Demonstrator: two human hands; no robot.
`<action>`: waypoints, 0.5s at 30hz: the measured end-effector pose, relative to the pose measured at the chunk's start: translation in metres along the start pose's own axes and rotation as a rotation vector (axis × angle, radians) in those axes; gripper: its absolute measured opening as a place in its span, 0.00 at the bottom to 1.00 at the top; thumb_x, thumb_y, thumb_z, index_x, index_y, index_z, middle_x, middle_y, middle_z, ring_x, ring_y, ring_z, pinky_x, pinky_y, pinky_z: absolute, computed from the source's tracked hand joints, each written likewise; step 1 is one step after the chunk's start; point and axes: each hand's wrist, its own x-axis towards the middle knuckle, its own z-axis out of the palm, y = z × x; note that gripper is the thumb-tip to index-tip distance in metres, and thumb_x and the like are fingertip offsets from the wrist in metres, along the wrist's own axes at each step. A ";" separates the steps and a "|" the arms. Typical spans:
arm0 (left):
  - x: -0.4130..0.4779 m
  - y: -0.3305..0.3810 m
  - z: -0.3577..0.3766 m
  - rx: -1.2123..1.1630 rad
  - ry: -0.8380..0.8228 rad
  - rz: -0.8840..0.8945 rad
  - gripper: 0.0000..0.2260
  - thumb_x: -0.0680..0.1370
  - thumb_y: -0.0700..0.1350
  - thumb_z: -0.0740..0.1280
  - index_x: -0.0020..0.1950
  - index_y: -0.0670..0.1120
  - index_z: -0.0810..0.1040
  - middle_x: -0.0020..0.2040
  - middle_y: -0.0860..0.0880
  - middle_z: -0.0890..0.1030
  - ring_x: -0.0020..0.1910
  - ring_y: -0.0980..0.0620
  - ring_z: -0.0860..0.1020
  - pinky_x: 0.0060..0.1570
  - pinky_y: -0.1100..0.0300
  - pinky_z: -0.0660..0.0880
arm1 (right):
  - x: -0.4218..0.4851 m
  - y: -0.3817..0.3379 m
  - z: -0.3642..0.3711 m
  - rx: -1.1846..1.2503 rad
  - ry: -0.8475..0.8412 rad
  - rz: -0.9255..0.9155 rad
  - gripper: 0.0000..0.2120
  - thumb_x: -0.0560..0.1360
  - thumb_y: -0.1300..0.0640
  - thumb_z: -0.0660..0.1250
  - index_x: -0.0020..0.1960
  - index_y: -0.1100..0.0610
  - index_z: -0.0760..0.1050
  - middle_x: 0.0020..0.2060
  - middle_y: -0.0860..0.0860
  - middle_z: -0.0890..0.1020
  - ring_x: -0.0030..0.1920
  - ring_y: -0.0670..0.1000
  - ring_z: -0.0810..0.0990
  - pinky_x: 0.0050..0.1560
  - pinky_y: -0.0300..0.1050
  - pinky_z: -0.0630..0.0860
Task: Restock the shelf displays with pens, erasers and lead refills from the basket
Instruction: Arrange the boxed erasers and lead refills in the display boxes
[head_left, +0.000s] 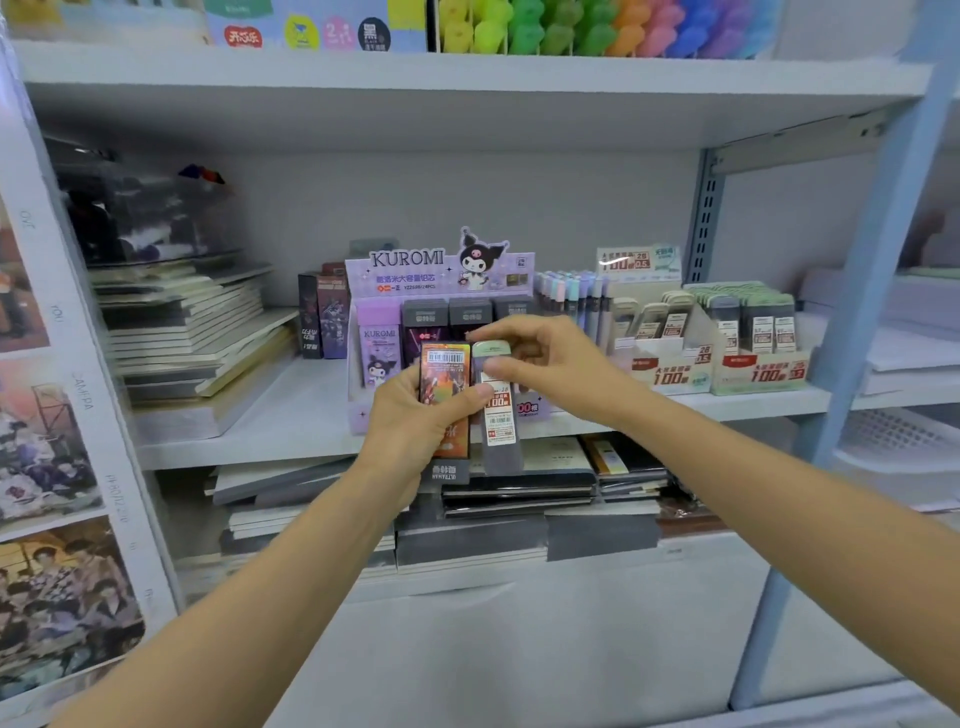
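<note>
My left hand (415, 421) grips two lead refill cases in front of the middle shelf: an orange holographic case (444, 387) and, to its right, a grey case with a pale green cap (500, 415). My right hand (545, 364) pinches the green-capped top of the grey case. Just behind the hands stands the purple Kuromi lead refill display (415, 280), with several refill cases standing in it. The basket is out of view.
Two white and green lead refill display boxes (711, 338) stand on the shelf (291, 415) to the right, with pastel pens (571, 296) behind. Stacked notebooks (192, 332) fill the left. Dark notebooks (519, 499) lie on the shelf below. Blue uprights (852, 332) frame the right side.
</note>
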 end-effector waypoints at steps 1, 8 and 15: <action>0.000 -0.003 0.008 -0.007 -0.033 0.003 0.13 0.72 0.43 0.75 0.55 0.46 0.81 0.47 0.47 0.86 0.46 0.49 0.85 0.43 0.58 0.81 | -0.006 0.002 -0.007 0.030 0.017 0.031 0.16 0.76 0.57 0.70 0.63 0.54 0.77 0.49 0.48 0.83 0.48 0.51 0.83 0.49 0.43 0.80; 0.011 -0.011 0.076 -0.195 -0.221 -0.191 0.11 0.82 0.37 0.58 0.61 0.39 0.75 0.44 0.43 0.85 0.43 0.47 0.83 0.44 0.54 0.81 | -0.050 0.023 -0.096 0.083 0.183 0.149 0.10 0.77 0.61 0.67 0.57 0.53 0.79 0.48 0.47 0.85 0.46 0.43 0.83 0.45 0.35 0.78; 0.020 -0.017 0.129 -0.230 -0.408 -0.153 0.07 0.84 0.46 0.57 0.59 0.48 0.71 0.42 0.42 0.85 0.39 0.44 0.84 0.35 0.53 0.80 | -0.070 0.054 -0.203 -0.113 0.546 0.159 0.08 0.81 0.64 0.60 0.56 0.58 0.75 0.48 0.54 0.80 0.45 0.47 0.79 0.49 0.42 0.76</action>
